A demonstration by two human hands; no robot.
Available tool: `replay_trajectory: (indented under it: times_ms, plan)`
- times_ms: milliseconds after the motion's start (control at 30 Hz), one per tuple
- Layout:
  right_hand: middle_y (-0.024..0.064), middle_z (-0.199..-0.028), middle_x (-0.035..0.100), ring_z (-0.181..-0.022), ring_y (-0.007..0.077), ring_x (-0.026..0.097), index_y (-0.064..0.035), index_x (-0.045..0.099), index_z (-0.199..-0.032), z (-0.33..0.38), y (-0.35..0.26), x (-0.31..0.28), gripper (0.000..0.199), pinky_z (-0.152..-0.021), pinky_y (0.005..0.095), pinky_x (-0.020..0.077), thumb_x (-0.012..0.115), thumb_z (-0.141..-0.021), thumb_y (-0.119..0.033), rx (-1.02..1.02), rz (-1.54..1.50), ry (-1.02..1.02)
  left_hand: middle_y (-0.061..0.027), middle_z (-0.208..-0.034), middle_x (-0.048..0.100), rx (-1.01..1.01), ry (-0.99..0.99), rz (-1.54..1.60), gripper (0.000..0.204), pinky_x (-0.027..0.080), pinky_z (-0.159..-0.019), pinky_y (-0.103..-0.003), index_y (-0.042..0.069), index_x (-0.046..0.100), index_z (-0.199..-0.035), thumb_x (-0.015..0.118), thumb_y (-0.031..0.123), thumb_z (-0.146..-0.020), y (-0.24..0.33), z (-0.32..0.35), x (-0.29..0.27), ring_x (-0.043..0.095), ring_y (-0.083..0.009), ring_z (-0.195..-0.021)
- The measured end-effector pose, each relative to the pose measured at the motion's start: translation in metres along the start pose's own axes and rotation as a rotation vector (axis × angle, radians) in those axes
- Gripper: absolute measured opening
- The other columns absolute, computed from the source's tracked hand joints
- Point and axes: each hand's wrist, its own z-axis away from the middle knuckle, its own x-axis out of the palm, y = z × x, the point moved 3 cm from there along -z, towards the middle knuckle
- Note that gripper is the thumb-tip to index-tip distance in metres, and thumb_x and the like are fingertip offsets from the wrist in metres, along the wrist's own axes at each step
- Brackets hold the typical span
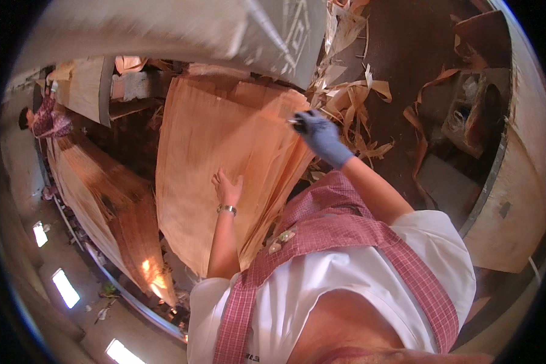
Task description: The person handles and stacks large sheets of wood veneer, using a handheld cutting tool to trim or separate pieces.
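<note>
A tall stack of thin wood veneer sheets point(224, 133) lies in front of me, its layered edges showing along the right side. My left hand point(227, 189) is bare, with a metal watch or bracelet at the wrist, and rests with fingers spread on or just over the top sheet. In a blue-grey glove, my right hand point(324, 138) is closed at the stack's right edge near the far corner. A small dark object point(298, 123) sticks out of its fingers; its kind is too blurred to tell.
Torn veneer strips point(349, 100) are heaped beyond the stack's right corner. A large pale board point(182, 30) overhangs the far side. Another veneer stack point(103, 200) stands to the left, with a person point(45, 118) behind it. A worn box point(476, 112) sits at right.
</note>
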Motion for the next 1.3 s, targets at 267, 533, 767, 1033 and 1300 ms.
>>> replay_trajectory:
  times_ms: [267,533,767,1033,1300]
  plan:
    - [0.0187,-0.114,0.056,-0.097,0.0372,0.061,-0.0077,0.049,-0.116,-0.043,-0.08,0.112,0.048,-0.076,0.0477,0.0496,0.066,-0.083,-0.039,0.149,0.269,-0.125,-0.0257,-0.128,0.046,0.102,0.001,0.262,0.061,0.034,-0.104,-0.048,-0.002,0.04,-0.13,0.068,0.015,-0.079,-0.09,0.06,0.023,0.04,-0.0421,-0.121]
    - [0.0175,-0.096,0.062,-0.084,0.036,0.064,-0.0088,0.058,-0.101,-0.046,-0.1,0.113,0.027,-0.068,0.0477,0.0512,0.051,-0.091,-0.033,0.036,0.618,-0.027,-0.02,-0.116,0.054,0.022,-0.005,0.685,0.042,0.048,-0.088,-0.039,0.001,0.051,-0.122,0.061,0.006,-0.081,-0.169,0.129,0.029,0.054,-0.0329,-0.107]
    - [0.0173,-0.087,0.065,-0.082,0.0387,0.063,-0.0078,0.063,-0.098,0.026,-0.124,0.043,0.036,-0.071,0.0479,0.0502,0.054,-0.09,-0.041,0.005,0.469,0.214,-0.0167,-0.117,0.056,0.021,-0.373,0.721,0.039,0.05,-0.082,-0.037,0.001,0.053,-0.122,0.061,0.01,-0.085,-0.166,0.189,0.055,0.057,-0.0256,-0.105]
    - [-0.0078,-0.058,0.046,-0.049,0.0035,0.04,-0.0093,0.062,-0.068,0.242,0.002,-0.085,0.028,-0.043,0.0235,0.033,0.076,-0.08,-0.03,0.266,-0.473,0.004,-0.0133,-0.119,0.059,-0.727,-0.698,1.555,0.044,0.048,-0.084,-0.041,0.005,0.056,-0.119,0.053,0.04,-0.092,-0.161,0.275,0.209,0.058,-0.026,-0.104]
    - [-0.0076,-0.063,0.05,-0.052,0.0031,0.04,-0.0074,0.066,-0.084,0.558,0.094,-0.249,0.029,-0.045,0.0215,0.0299,0.077,-0.077,-0.034,0.235,-0.945,0.362,-0.0148,-0.125,0.056,-0.378,-0.346,1.407,0.052,0.047,-0.089,-0.041,0.001,0.052,-0.125,0.053,0.041,-0.092,-0.049,0.342,0.191,0.056,-0.0269,-0.11]
